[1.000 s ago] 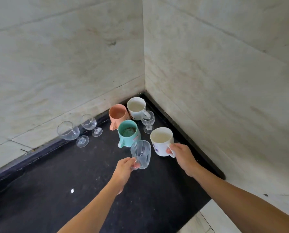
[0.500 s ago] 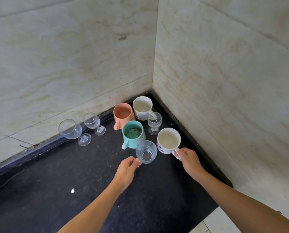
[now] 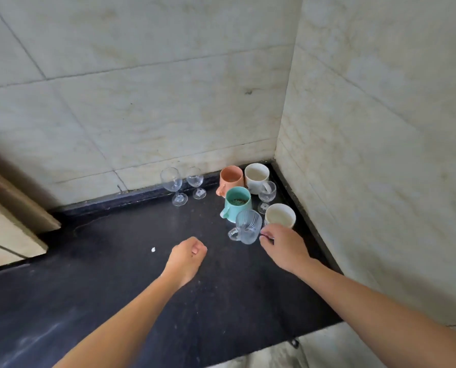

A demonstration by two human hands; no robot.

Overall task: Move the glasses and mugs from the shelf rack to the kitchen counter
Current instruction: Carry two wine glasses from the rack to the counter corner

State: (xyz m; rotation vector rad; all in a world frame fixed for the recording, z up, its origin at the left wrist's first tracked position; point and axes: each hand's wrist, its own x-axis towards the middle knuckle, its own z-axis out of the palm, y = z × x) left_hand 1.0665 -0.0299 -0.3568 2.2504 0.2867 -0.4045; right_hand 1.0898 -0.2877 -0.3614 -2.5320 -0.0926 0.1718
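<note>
On the black counter (image 3: pixel 110 288), in the corner, stand a clear ribbed glass mug (image 3: pixel 248 227), a teal mug (image 3: pixel 238 203), a peach mug (image 3: pixel 230 178), a white mug (image 3: pixel 256 174) at the back and a second white mug (image 3: pixel 280 215) in front. A small stemmed glass (image 3: pixel 267 194) stands between the white mugs. Two wine glasses (image 3: pixel 174 185) (image 3: pixel 195 181) stand to the left by the wall. My left hand (image 3: pixel 188 252) hovers loosely curled and holds nothing, left of the glass mug. My right hand (image 3: pixel 282 245) is at the front white mug's near side, hiding its handle.
Tiled walls close the counter at the back and on the right. A beige ledge (image 3: pixel 11 211) juts in at the left. A small white speck (image 3: pixel 153 249) lies on the counter near my left hand. The counter's front edge (image 3: pixel 287 341) runs at lower right.
The glass mug now stands on the counter and my left hand has let go and drawn back to the left. The view has swung right and pulled back. My right hand stays by the front white mug.
</note>
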